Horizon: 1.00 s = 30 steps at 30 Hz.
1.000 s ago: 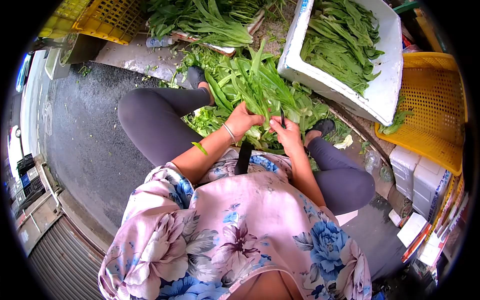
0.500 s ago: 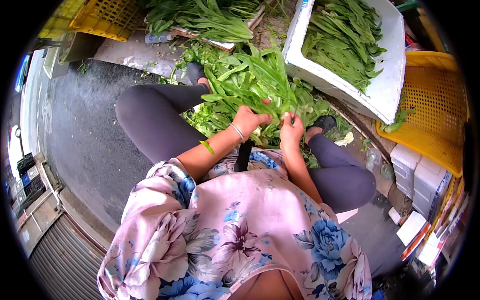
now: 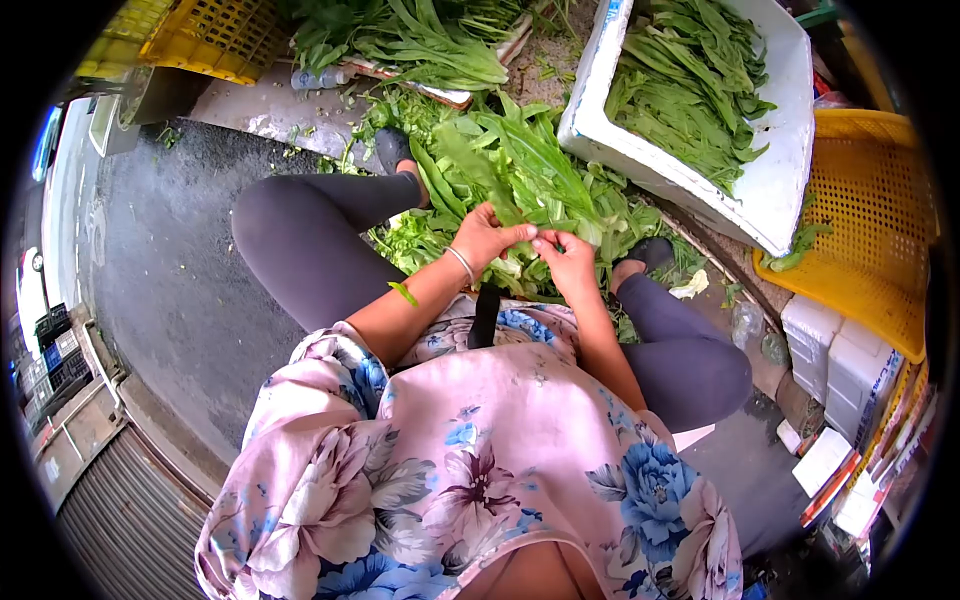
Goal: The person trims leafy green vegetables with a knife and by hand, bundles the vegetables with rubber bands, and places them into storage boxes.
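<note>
A long green lettuce leaf [image 3: 478, 168] rises from between the fingers of my left hand [image 3: 485, 240], which is closed on its lower part and wears a bracelet. My right hand [image 3: 568, 260] is also closed, thumb and fingertips pinching at the leaf's stem end right beside the left thumb. Motion blurs the leaf's upper part. Beneath and beyond both hands lies a loose pile of leafy greens [image 3: 400, 243], with several long leaves [image 3: 545, 165] on top. A scrap of green leaf [image 3: 403, 293] clings to my left forearm.
A white foam box [image 3: 680, 205] of stacked leaves [image 3: 690, 100] stands at the upper right, with a yellow plastic basket [image 3: 860, 240] beside it. More greens [image 3: 430, 45] lie at the top, near another yellow basket [image 3: 220, 35]. White foam blocks [image 3: 850, 365] sit at the right.
My right hand has shifted left and met the left hand. The left hand now holds a single leaf upright, while the longer leaves between the hands before lie on the pile.
</note>
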{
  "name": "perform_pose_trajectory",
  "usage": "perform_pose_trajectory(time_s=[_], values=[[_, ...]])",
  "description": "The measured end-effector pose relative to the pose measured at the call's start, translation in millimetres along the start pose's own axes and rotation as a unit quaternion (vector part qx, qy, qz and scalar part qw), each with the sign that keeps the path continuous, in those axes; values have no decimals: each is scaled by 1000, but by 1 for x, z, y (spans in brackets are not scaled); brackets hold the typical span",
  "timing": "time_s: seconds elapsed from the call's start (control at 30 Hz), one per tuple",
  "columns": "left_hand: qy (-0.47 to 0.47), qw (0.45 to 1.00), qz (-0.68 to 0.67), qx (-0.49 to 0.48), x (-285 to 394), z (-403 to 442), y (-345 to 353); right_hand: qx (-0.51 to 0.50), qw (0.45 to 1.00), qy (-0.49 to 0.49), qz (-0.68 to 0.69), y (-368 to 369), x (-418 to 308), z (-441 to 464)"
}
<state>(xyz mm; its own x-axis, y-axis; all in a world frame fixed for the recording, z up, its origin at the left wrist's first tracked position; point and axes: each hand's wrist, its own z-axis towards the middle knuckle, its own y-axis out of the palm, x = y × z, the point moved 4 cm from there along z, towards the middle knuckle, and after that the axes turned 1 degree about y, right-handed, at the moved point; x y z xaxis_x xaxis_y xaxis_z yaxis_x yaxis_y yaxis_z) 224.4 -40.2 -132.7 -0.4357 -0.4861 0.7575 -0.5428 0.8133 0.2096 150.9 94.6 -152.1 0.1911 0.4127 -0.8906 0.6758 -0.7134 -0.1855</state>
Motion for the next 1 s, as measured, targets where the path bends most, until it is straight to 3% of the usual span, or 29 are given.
perform_pose_trajectory(time_s=[0.07, 0.13, 0.2, 0.27, 0.33, 0.4, 0.47, 0.5, 0.6, 0.67, 0.73, 0.8, 0.83, 0.9, 0.93, 1.0], values=[[22, 1000, -20, -7, 2, -1, 0, 17, 1000, 13, -10, -2, 7, 2], [-28, 997, -7, -65, -7, 2, 0, 33, 999, 27, -20, 0, 11, 2], [-41, 998, -41, -40, -12, 3, 5, 148, 987, 55, -2, -5, 12, 1], [-30, 997, -67, -15, -13, 2, 8, 165, 983, 77, 4, -8, 9, 1], [-53, 996, -77, -1, -9, 3, 4, 270, 931, 192, 154, -24, 36, 4], [-76, 994, -83, 9, 2, 9, -4, 256, 948, 146, 122, -30, 36, 6], [-63, 989, -91, 99, 24, 27, -22, 67, 982, 172, -32, -20, 33, 5], [-24, 986, -136, 95, 39, 39, -26, 37, 984, 143, -101, -17, 52, 8], [44, 980, -176, 83, 87, 85, -43, -50, 896, 182, -402, -15, 5, -9], [70, 983, -162, 55, 111, 129, -61, -26, 920, 149, -361, -24, -7, -11], [94, 979, -166, 74, 130, 169, -78, 25, 980, 105, -168, -46, -24, -7], [100, 973, -187, 94, 141, 199, -94, 105, 992, 60, -45, -77, -80, 0], [99, 974, -185, 87, 144, 207, -95, 138, 988, 40, -48, -94, -104, 8], [89, 957, -189, 202, 146, 216, -104, 184, 982, 15, -43, -126, -148, 29], [89, 958, -188, 199, 147, 220, -106, 199, 979, 10, -36, -139, -162, 45], [34, 950, -107, 291, 140, 221, -116, 169, 984, -45, 17, -159, -154, 98]])
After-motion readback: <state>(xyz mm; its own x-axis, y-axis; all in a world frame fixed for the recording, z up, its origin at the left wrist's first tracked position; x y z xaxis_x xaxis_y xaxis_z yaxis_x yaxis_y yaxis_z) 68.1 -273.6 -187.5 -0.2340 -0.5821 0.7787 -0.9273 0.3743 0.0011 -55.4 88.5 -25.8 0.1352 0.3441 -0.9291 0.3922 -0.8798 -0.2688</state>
